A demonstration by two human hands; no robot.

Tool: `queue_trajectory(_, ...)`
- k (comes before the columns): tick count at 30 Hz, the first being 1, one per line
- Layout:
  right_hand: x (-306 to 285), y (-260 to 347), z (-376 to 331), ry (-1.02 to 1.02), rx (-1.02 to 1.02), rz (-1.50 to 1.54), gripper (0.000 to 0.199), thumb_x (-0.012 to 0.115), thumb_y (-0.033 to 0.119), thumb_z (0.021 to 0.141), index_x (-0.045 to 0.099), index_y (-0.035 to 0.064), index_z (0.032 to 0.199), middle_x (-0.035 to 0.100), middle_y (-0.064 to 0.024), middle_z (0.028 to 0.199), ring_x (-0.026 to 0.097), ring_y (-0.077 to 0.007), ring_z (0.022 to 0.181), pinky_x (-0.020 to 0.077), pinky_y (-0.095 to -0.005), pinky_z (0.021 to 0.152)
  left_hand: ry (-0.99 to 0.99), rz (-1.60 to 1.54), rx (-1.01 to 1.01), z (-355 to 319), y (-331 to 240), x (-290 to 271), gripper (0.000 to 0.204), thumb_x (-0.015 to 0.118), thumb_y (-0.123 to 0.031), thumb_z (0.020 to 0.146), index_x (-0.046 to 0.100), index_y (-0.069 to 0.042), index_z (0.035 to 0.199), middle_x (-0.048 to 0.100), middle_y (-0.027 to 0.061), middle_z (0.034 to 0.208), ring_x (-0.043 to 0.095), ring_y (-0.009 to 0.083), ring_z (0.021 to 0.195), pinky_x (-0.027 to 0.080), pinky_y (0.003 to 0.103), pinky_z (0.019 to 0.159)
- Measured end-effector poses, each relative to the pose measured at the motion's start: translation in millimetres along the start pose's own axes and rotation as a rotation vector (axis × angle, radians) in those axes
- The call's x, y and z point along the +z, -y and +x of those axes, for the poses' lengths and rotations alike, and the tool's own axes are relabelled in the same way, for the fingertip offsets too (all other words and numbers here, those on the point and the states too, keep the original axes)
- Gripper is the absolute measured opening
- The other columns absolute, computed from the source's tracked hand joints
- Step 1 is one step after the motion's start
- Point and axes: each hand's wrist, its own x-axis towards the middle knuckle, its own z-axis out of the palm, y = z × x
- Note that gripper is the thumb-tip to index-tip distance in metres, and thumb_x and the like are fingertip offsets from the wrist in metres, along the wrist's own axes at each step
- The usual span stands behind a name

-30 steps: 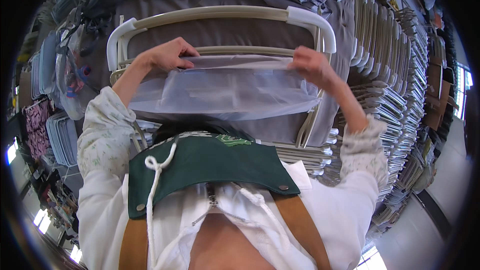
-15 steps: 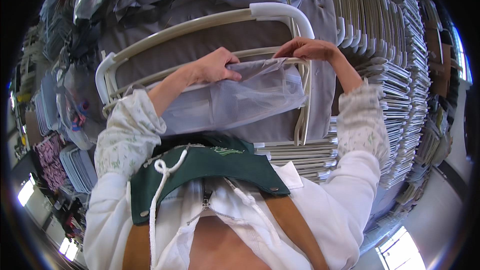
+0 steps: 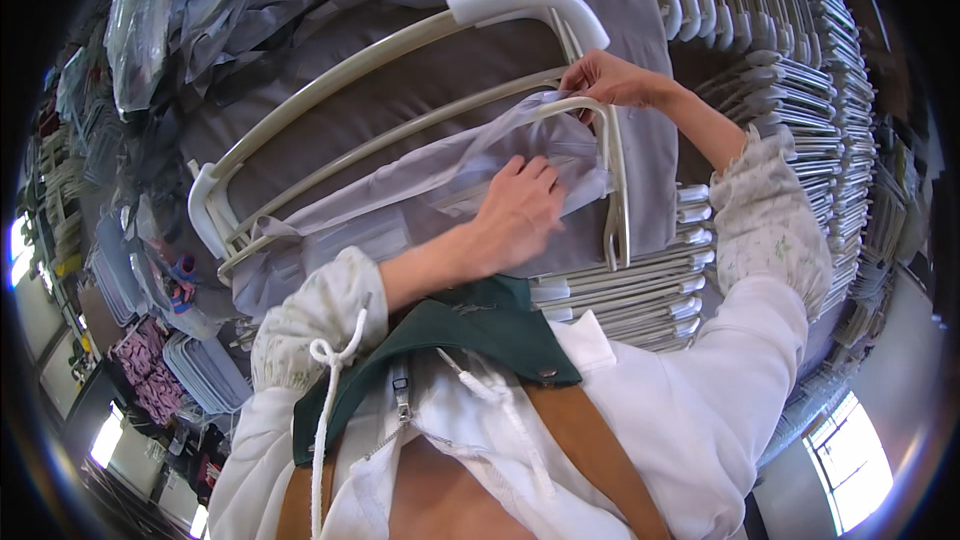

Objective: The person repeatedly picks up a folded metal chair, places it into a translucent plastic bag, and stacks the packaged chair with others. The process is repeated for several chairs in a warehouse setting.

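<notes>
Head view: the right hand's [image 3: 617, 80] fingers seemed to pinch the pale cloth [image 3: 385, 175] at the right corner of the metal frame [image 3: 428, 33]; the left hand's [image 3: 520, 208] fingers lay slightly spread on it. Working neatly probably called for a firm corner grip and light, even smoothing.

The left hand [image 3: 522, 202] is slightly blurred, its palm hidden over the mesh cloth [image 3: 400, 176]. Some fingertips of the right hand [image 3: 607, 80] are hidden; their exact grip is unclear. The far grey cloth pile [image 3: 300, 2] and far-right stacked frames [image 3: 712, 15] are cut off.
</notes>
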Motion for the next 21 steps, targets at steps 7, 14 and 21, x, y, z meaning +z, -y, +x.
queue_trajectory(7, 65, -19, -60, -1.026, -0.426, -0.733, 0.014, 0.066, -0.001, 0.076, 0.067, 0.0037, 0.090, 0.067, -0.0138, 0.081, 0.064, -0.0298, 0.075, 0.0498, -0.0361, 0.070, 0.136, -0.271, 0.333, 37, 25, -60, 0.019, 0.072, -0.012, 0.074, 0.064, -0.005, 0.090, 0.061, 0.0078, 0.093, 0.057, 0.0269, 0.093, 0.047, 0.036, 0.079)
queue_trajectory(14, 98, -41, -75, -1.227, -0.730, -1.188, 0.018, 0.071, 0.001, 0.069, 0.063, 0.0042, 0.085, 0.064, -0.0058, 0.081, 0.064, -0.0217, 0.078, 0.0472, -0.0314, 0.069, 0.586, -0.828, -0.781, 97, 80, -21, 0.057, 0.054, -0.052, 0.097, 0.065, 0.000, 0.115, 0.065, 0.0072, 0.107, 0.059, 0.0136, 0.098, 0.047, 0.027, 0.088)
queue_trajectory(21, 93, -59, -105, -0.764, -0.648, -1.211, 0.030, 0.073, 0.007, 0.072, 0.063, 0.0019, 0.100, 0.062, -0.0092, 0.105, 0.060, -0.0258, 0.105, 0.0512, -0.0380, 0.086, 0.745, -0.743, -0.461, 118, 79, 8, 0.043, 0.074, -0.039, 0.085, 0.074, 0.003, 0.093, 0.068, 0.0035, 0.076, 0.060, 0.0104, 0.069, 0.048, 0.026, 0.064)
